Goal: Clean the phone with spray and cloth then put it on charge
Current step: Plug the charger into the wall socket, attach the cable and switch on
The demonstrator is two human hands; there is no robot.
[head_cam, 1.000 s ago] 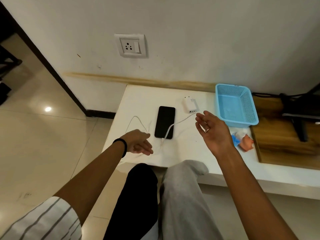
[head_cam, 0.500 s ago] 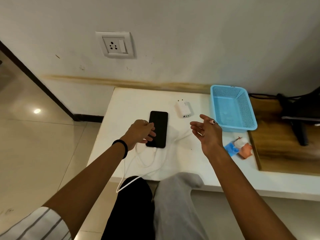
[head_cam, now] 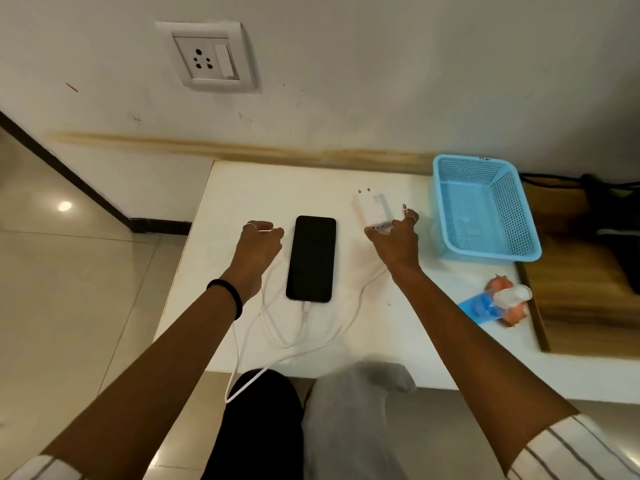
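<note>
A black phone (head_cam: 311,258) lies face up on the white table (head_cam: 242,188), with a white charging cable (head_cam: 325,341) plugged into its near end. The cable loops over the table and hangs off the front edge. My left hand (head_cam: 258,247) rests just left of the phone with curled fingers, and a strand of cable runs up into it. My right hand (head_cam: 398,244) is at the near end of the white charger adapter (head_cam: 370,206). The cable's other strand leads in under this palm, and its plug is hidden. A blue spray bottle (head_cam: 479,304) lies on an orange cloth (head_cam: 512,317) to the right.
A wall socket (head_cam: 207,57) with a switch sits above the table's left part. A blue mesh basket (head_cam: 512,209) stands right of the adapter. Further right are a wooden board (head_cam: 581,306) and black gear (head_cam: 620,237). My knees are under the front edge.
My left hand slid off the phone's edge to the table beside it. My right hand moved forward from mid-air to the adapter's near end. The view shifted closer.
</note>
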